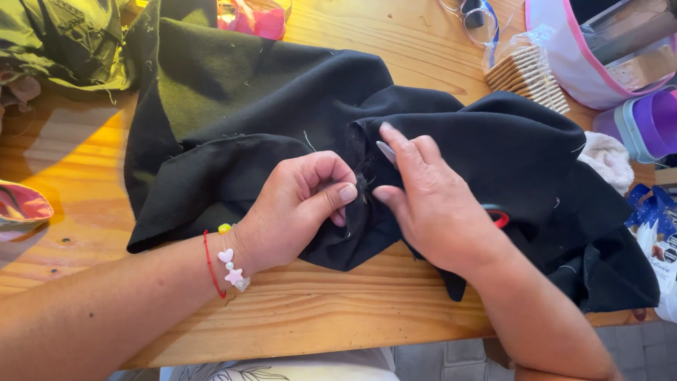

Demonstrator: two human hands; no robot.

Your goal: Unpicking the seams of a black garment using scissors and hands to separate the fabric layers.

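Black fabric (pixel 282 106) bunches where we pinch it: left hand (pixel 300 208) holds the fold taut, right hand (pixel 430 204) grips small scissors (pixel 386 151) at the seam.

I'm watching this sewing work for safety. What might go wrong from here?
The right hand holds small scissors, their blade lying close to the left hand pinching the black fabric, so a slip may nick a finger or cut good cloth. Part of the fabric hangs over the wooden table edge and may slide. Loose threads could hide the cutting spot.
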